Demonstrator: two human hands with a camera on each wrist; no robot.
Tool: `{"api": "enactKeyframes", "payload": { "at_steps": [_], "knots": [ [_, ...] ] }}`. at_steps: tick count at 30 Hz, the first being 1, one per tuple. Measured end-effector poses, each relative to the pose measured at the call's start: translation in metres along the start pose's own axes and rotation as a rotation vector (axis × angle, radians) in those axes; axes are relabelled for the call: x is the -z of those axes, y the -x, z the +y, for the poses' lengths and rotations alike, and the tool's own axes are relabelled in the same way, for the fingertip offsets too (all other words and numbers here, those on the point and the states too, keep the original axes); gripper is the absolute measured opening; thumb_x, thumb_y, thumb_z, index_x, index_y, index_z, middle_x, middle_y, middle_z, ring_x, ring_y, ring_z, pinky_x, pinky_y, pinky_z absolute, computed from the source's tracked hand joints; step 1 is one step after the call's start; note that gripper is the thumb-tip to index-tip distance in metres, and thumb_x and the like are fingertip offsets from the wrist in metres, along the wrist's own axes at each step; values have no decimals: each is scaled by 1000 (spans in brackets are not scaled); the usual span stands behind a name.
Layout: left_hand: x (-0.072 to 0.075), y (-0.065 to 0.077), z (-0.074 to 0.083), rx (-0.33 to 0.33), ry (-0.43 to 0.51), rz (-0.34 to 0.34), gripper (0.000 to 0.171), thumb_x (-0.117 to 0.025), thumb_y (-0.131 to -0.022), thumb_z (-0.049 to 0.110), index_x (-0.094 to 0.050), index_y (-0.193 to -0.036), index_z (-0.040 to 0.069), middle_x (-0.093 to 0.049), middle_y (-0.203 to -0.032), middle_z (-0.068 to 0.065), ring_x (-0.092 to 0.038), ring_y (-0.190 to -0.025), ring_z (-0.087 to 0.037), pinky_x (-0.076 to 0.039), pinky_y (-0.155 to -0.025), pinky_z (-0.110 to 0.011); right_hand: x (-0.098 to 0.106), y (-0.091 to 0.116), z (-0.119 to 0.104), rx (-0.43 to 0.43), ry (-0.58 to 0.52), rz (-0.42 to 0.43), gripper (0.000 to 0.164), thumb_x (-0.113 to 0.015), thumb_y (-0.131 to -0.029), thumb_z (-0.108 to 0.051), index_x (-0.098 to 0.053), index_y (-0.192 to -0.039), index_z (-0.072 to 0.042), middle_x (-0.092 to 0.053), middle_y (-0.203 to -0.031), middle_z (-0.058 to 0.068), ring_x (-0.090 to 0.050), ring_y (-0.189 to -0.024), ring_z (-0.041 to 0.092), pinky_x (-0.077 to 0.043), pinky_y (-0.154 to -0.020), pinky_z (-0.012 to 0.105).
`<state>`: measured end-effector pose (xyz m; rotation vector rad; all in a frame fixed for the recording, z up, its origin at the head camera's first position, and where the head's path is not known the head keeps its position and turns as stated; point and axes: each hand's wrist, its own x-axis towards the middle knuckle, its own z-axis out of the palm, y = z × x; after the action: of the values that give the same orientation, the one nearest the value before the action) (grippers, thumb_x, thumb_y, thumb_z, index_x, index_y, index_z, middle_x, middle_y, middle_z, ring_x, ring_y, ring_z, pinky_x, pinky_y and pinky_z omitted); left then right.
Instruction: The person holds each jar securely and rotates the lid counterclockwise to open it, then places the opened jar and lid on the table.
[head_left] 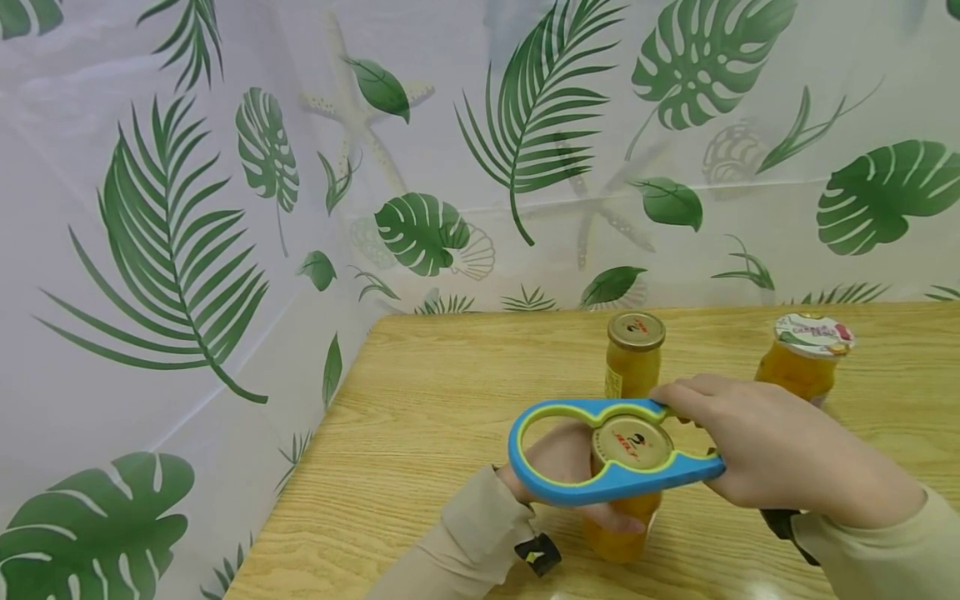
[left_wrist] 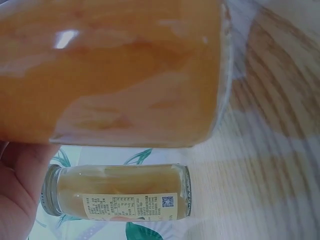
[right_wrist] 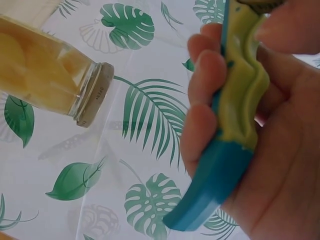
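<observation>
My left hand (head_left: 562,458) grips a glass jar of orange-yellow contents (head_left: 615,542), its gold lid (head_left: 633,442) facing up. Around that lid sits a blue jar opener (head_left: 622,482) with a yellow-green wavy lining, the lid within its middle opening. At the opener's right end, my right hand (head_left: 780,442) holds the handle. Fingers curl round the blue-and-green handle (right_wrist: 235,100) in the right wrist view. The left wrist view shows the jar's side (left_wrist: 125,75) up close, with part of my left hand (left_wrist: 22,185) at its lid end.
Behind the held jar stands a second gold-lidded jar (head_left: 633,362); its printed label (left_wrist: 130,205) shows in the left wrist view. A jar with a white patterned lid (head_left: 813,335) is at the right. A leaf-print sheet (head_left: 525,208) borders the wooden table (head_left: 420,375).
</observation>
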<state>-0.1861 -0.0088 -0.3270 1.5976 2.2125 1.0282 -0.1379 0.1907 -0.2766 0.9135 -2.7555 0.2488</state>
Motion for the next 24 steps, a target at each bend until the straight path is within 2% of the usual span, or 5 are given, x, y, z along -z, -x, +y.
{"api": "enactKeyframes", "payload": {
  "at_steps": [7, 15, 19, 24],
  "knots": [
    [-6, 1, -11, -1, 201, 35, 75, -78, -61, 6, -39, -124, 8, -47, -119, 5, -41, -106, 2, -31, -93, -19, 1, 0, 1, -5, -5, -10, 58, -76, -51, -5, -58, -106, -14, -58, -97, -3, -53, -72, 12, -46, -56, 30],
    [0, 3, 0, 79, 147, 20, 70, -78, -64, 11, -41, -124, 10, -48, -117, 6, -41, -104, 5, -32, -91, -16, -1, -1, 0, 14, -13, -18, 57, -72, -51, -2, -58, -105, -14, -57, -96, -4, -51, -72, 11, -45, -56, 30],
    [2, 4, 4, 87, 140, 22, 69, -78, -64, 11, -42, -124, 9, -49, -117, 6, -42, -103, 5, -32, -91, -15, -1, -1, 1, 9, -14, -25, 57, -73, -52, -3, -58, -105, -14, -57, -97, -4, -52, -73, 12, -46, -56, 30],
    [-1, 3, -1, 77, 153, 25, 70, -77, -64, 10, -41, -124, 9, -48, -117, 6, -41, -104, 4, -32, -91, -16, -1, -1, 1, 1, -16, -35, 57, -75, -52, -5, -57, -106, -14, -58, -98, -3, -53, -73, 13, -46, -57, 31]
  ]
}}
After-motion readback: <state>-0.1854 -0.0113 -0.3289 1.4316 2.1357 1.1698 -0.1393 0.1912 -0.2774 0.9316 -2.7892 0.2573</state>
